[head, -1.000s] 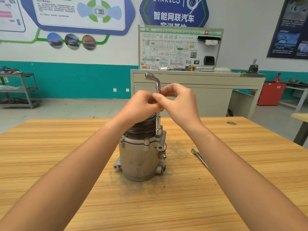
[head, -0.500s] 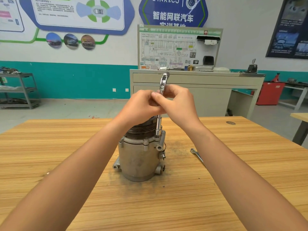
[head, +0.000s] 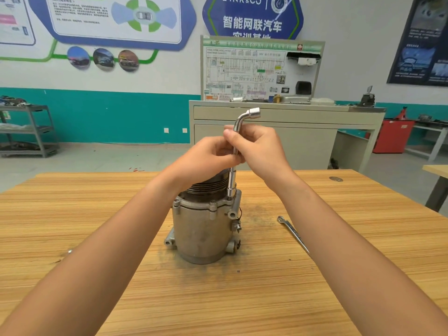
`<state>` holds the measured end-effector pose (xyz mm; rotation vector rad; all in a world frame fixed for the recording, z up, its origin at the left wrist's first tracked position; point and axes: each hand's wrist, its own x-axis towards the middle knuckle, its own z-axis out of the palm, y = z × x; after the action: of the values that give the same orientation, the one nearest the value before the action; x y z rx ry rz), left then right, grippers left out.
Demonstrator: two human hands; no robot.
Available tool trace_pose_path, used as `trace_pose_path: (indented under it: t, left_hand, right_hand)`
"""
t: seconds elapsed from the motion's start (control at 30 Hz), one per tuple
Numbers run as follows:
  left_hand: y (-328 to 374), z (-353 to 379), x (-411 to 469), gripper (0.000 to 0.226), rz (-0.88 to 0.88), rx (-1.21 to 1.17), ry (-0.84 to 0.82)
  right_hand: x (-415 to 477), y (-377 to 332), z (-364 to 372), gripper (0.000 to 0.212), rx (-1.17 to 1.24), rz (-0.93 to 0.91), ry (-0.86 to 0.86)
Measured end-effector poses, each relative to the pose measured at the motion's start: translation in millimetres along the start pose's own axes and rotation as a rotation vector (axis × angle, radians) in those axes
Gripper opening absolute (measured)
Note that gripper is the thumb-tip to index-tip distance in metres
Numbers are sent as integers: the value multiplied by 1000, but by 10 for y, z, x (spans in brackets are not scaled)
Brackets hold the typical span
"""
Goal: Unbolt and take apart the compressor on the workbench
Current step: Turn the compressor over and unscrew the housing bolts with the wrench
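A grey metal compressor (head: pixel 202 229) stands upright in the middle of the wooden workbench (head: pixel 363 238), its black grooved pulley on top partly hidden by my hands. A chrome L-shaped socket wrench (head: pixel 232 180) stands vertically with its lower socket on a bolt at the compressor's upper right flange. Its bent top end points right. My left hand (head: pixel 206 156) and my right hand (head: pixel 261 149) both pinch the wrench's upright shaft above the pulley.
A slim flat spanner (head: pixel 292 231) lies on the bench right of the compressor, partly under my right forearm. A small metal part (head: pixel 69 251) lies near my left forearm. Behind the bench stand a grey cabinet (head: pixel 286 132) with a wiring display board and a shelf cart (head: pixel 26 129) at far left.
The wrench has turned on the bolt: its bent top end pointed left, then towards the back, and now points right. Both hands stayed on the shaft.
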<state>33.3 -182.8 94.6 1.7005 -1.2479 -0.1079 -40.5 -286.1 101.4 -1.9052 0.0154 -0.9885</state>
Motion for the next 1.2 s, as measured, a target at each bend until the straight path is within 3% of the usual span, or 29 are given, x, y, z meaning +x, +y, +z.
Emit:
trace_pose_path:
  t: [0.07,0.13,0.2,0.33,0.47,0.57,0.67,0.8,0.87,0.97,1.1,1.2]
  left_hand:
    - [-15,-44,2,22,-15,-20,-85]
    - [-19,-55,18,16,-14,31,-29]
    - [-9,-12,36,7,17,145,76]
    - [-34,42,57,26,80,290,161]
    - [-77,-36,12,21,74,279,106]
    - [-105,-65,-52,28,170,423,117]
    - [-156,-50,-103,27,315,694,-19]
    - [-268,40,-116,26,341,1093,-275]
    - [-287,66,-92,25,330,1161,-334]
    - [-229,33,-53,23,326,1080,-298]
    - [-89,-255,-104,17,371,628,42]
    - [-103,-574,-336,14,308,462,269]
  right_hand:
    - [4,-14,-39,18,71,46,-75]
    - [5,-11,-64,17,9,67,-108]
    - [-12,4,-49,19,-100,35,-49]
    - [-32,-41,-16,13,-157,-61,47]
    - [16,-167,-87,15,163,41,117]
    - [53,-273,-179,15,349,68,199]
    - [34,-320,-249,15,319,48,234]
    - [-23,-307,-299,15,278,44,259]
    - [-41,-296,-309,12,279,57,264]
    - [-61,-276,-304,12,288,78,274]
    - [-82,-257,-271,12,319,93,292]
    - [-127,-219,-145,11,331,102,259]
